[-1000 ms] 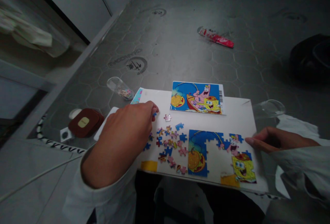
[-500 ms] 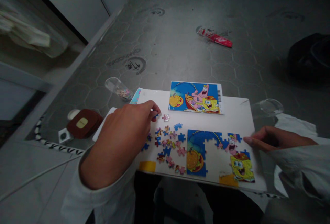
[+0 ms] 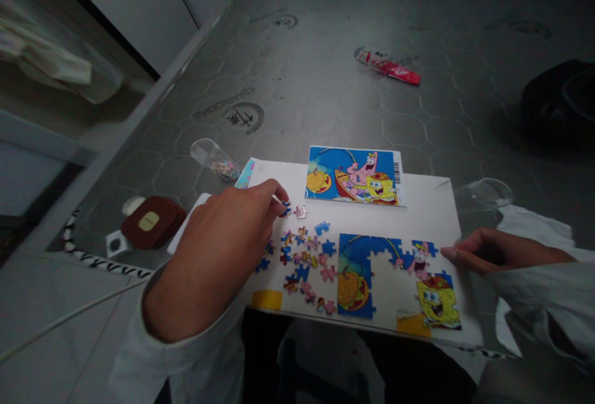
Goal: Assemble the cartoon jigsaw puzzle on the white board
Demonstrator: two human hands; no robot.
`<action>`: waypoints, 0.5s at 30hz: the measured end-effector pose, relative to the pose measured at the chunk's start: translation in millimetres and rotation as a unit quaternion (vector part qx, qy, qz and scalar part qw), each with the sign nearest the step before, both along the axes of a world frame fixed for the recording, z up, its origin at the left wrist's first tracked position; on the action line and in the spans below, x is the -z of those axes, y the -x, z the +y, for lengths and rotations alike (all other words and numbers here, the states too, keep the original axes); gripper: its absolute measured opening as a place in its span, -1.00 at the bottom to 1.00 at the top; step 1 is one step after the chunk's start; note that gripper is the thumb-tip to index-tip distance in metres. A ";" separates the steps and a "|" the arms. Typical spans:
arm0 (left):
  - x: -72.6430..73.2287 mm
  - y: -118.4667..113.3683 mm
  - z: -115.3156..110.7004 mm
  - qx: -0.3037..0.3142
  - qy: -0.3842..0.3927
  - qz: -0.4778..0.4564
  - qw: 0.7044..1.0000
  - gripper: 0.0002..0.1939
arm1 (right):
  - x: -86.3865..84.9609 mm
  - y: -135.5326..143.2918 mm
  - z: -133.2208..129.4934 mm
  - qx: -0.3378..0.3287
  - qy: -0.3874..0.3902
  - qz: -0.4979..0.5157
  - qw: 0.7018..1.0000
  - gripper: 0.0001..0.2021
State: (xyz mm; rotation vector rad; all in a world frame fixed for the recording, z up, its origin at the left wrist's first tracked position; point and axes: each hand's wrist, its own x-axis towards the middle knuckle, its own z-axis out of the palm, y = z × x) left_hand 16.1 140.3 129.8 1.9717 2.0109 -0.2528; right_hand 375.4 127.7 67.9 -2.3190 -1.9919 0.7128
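Observation:
My left hand [image 3: 227, 224] is closed in a pinch on a small blue puzzle piece [image 3: 286, 208], just above the left part of the white board [image 3: 432, 212]. Beside it lies a pink-and-white piece [image 3: 301, 212]. Below are several loose pieces [image 3: 302, 272], some hidden by my hand. The partly joined jigsaw [image 3: 353, 267] has a burger at left and a yellow face at right, with bare board between. My right hand [image 3: 502, 252] rests at its upper right edge, fingertips together, with nothing visible in them.
A picture card [image 3: 353, 175] lies on the board's far side. Clear tubes stand out at left [image 3: 216, 159] and right [image 3: 490, 193]. Around them are a brown case [image 3: 151, 222], white tissue [image 3: 534, 224], a red-handled tool [image 3: 388, 68] and a dark object [image 3: 560, 106].
More of the blue puzzle piece shows at my left fingertips, which have turned slightly. My right hand stays in the same place beside the jigsaw.

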 end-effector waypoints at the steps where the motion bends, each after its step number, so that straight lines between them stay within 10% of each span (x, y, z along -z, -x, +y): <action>1: -0.1 -0.1 0.2 -0.002 0.003 0.000 1.000 -0.72 | 0.0 -0.2 0.6 0.012 0.009 0.003 1.000 -0.57; 15: 1.9 -0.4 -0.2 -0.004 0.009 -0.014 1.000 -0.77 | 1.3 -0.1 -0.2 0.047 0.014 0.024 0.999 -0.58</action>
